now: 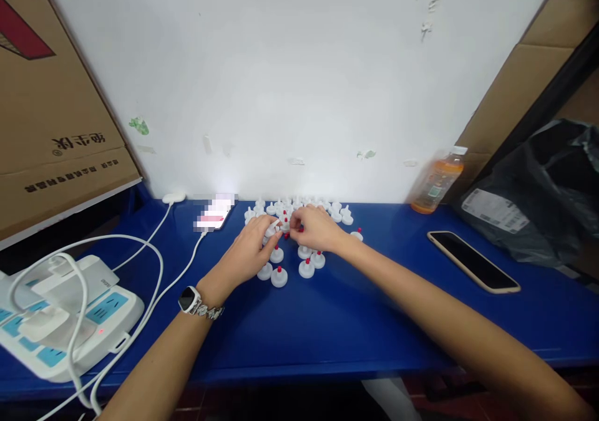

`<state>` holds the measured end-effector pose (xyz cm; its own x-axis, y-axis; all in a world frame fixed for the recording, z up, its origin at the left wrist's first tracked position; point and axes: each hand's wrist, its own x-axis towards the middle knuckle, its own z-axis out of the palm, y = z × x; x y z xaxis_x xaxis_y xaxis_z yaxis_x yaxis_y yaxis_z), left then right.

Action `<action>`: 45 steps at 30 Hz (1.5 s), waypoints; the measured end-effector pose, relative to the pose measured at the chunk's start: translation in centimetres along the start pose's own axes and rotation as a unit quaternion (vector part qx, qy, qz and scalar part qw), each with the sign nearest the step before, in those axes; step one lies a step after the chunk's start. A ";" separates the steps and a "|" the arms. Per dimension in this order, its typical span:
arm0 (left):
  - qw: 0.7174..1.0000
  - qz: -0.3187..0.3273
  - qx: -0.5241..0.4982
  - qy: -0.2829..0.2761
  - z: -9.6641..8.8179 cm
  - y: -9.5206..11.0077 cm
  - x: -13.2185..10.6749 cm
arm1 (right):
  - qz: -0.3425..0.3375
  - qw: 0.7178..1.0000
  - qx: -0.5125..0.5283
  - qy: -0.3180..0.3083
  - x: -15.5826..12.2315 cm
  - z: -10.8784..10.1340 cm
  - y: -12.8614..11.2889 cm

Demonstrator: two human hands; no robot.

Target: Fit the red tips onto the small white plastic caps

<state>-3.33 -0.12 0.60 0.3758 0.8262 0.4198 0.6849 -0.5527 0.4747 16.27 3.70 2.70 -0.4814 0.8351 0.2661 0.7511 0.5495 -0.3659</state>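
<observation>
At the back of the blue table (pixel 327 321), among the white caps (pixel 279 275), the left hand (pixel 250 246) pinched one cap (pixel 274 226) by its rim, the right hand (pixel 316 227) pressed close, its grip unclear: light, stiff, likely slippery bits, best held at the base.

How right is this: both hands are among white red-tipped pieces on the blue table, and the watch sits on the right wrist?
Not fully: the head view shows the watch on the left wrist. The left hand and right hand are among the pieces on the blue table.
</observation>
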 end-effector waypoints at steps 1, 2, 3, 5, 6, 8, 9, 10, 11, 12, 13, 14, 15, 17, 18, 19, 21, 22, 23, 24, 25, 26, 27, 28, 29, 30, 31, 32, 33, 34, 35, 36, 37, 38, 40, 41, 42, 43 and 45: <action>1.000 -0.006 -0.005 -0.003 0.2 0.2 -0.1 | 0.016 0.995 0.093 0.024 -0.3 -0.1 0.1; 1.000 -0.013 -0.009 -0.006 0.4 0.4 -0.1 | 0.031 0.981 0.189 0.045 -0.6 -0.1 0.2; 1.000 -0.018 -0.011 -0.010 0.6 0.6 -0.2 | 0.042 0.958 0.279 0.060 -0.9 0.0 0.3; 1.000 -0.019 -0.009 -0.017 1.1 1.0 -0.3 | 0.051 0.904 0.416 0.083 -1.5 0.3 0.2; 1.000 -0.015 -0.006 -0.019 1.3 1.1 -0.3 | 0.051 0.881 0.462 0.090 -1.7 0.6 0.2; 1.000 -0.008 -0.003 -0.017 1.7 1.2 -0.2 | 0.051 0.849 0.516 0.100 -2.1 1.0 0.0; 1.000 -0.005 -0.002 -0.015 1.8 1.1 -0.2 | 0.051 0.841 0.529 0.104 -2.2 1.2 -0.1; 1.000 -0.004 -0.002 -0.013 1.9 1.1 -0.2 | 0.051 0.836 0.536 0.107 -2.3 1.3 -0.2; 1.000 -0.003 -0.004 -0.013 2.0 1.0 -0.2 | 0.051 0.833 0.540 0.111 -2.3 1.4 -0.3; 1.000 -0.002 -0.008 -0.016 2.0 1.0 -0.2 | 0.050 0.830 0.543 0.116 -2.3 1.5 -0.3; 1.000 0.000 -0.012 -0.019 2.0 1.0 -0.2 | 0.048 0.828 0.545 0.120 -2.3 1.5 -0.3; 1.000 0.005 -0.018 -0.021 2.0 1.0 -0.2 | 0.047 0.826 0.548 0.123 -2.3 1.5 -0.4; 0.999 0.008 -0.024 -0.022 1.9 1.0 -0.3 | 0.046 0.824 0.550 0.125 -2.3 1.5 -0.4; 0.999 0.011 -0.032 -0.019 1.8 1.3 -0.4 | 0.048 0.821 0.553 0.134 -2.3 1.4 -0.4; 0.999 0.010 -0.034 -0.018 1.7 1.4 -0.4 | 0.050 0.819 0.554 0.141 -2.3 1.4 -0.4; 0.999 0.008 -0.036 -0.018 1.6 1.5 -0.4 | 0.051 0.818 0.554 0.148 -2.3 1.4 -0.4; 0.999 0.007 -0.042 -0.025 1.6 1.6 -0.5 | 0.050 0.815 0.555 0.157 -2.3 1.3 -0.5; 0.999 0.010 -0.045 -0.028 1.7 1.6 -0.6 | 0.048 0.816 0.555 0.156 -2.3 1.3 -0.6; 0.998 0.014 -0.047 -0.031 1.7 1.5 -0.6 | 0.045 0.817 0.554 0.152 -2.4 1.3 -0.7; 0.998 0.020 -0.048 -0.032 1.8 1.5 -0.6 | 0.042 0.820 0.552 0.146 -2.4 1.3 -0.8; 0.998 0.025 -0.047 -0.031 1.8 1.4 -0.6 | 0.039 0.823 0.549 0.142 -2.4 1.2 -0.9; 0.998 0.030 -0.046 -0.028 1.9 1.3 -0.6 | 0.034 0.828 0.543 0.139 -2.4 1.2 -1.0; 0.998 0.033 -0.046 -0.025 1.9 1.3 -0.6 | 0.029 0.832 0.536 0.138 -2.4 1.2 -1.1; 0.998 0.034 -0.047 -0.022 1.9 1.3 -0.6 | 0.023 0.836 0.529 0.141 -2.4 1.1 -1.2; 0.998 0.034 -0.049 -0.018 1.9 1.3 -0.6 | 0.018 0.839 0.524 0.145 -2.4 1.1 -1.4; 0.998 0.032 -0.051 -0.013 1.9 1.4 -0.6 | 0.015 0.841 0.519 0.151 -2.4 1.1 -1.5; 0.998 0.029 -0.052 -0.010 1.8 1.4 -0.5 | 0.012 0.842 0.515 0.157 -2.3 1.1 -1.6; 0.998 0.027 -0.052 -0.007 1.7 1.5 -0.5 | 0.010 0.843 0.512 0.162 -2.3 1.1 -1.7; 0.998 0.025 -0.052 -0.004 1.7 1.6 -0.5 | 0.008 0.844 0.509 0.166 -2.3 1.0 -1.9; 0.998 0.022 -0.052 -0.003 1.6 1.7 -0.5 | 0.007 0.846 0.505 0.170 -2.2 1.0 -2.0; 0.998 0.022 -0.052 -0.003 1.6 1.7 -0.5 | 0.005 0.848 0.500 0.172 -2.2 0.9 -2.1; 0.998 0.024 -0.053 -0.002 1.6 1.8 -0.5 | 0.004 0.851 0.495 0.173 -2.2 0.9 -2.2; 0.998 0.029 -0.053 0.002 1.6 1.8 -0.5 | 0.003 0.854 0.491 0.171 -2.3 0.8 -2.2; 0.998 0.033 -0.051 0.005 1.6 1.8 -0.5 | 0.003 0.857 0.487 0.167 -2.3 0.8 -2.2; 0.998 0.039 -0.039 0.013 1.6 1.8 -0.4 | -0.002 0.863 0.483 0.151 -2.4 0.7 -1.9; 0.999 0.041 -0.031 0.018 1.5 1.7 -0.4 | -0.005 0.867 0.477 0.145 -2.5 0.7 -1.7; 0.999 0.043 -0.021 0.023 1.3 1.7 -0.4 | -0.008 0.875 0.463 0.141 -2.6 0.7 -1.5; 0.999 0.044 -0.012 0.030 1.1 1.5 -0.3 | -0.009 0.887 0.441 0.140 -2.6 0.6 -1.2; 0.998 0.041 0.003 0.048 0.3 1.1 -0.3 | -0.005 0.918 0.371 0.141 -2.6 0.5 -0.7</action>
<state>-2.51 -0.91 0.74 0.3695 0.7638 0.5292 0.6582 -0.6171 0.4312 16.83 1.13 1.81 -0.2726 0.8482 0.4542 0.1831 0.5092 -0.8409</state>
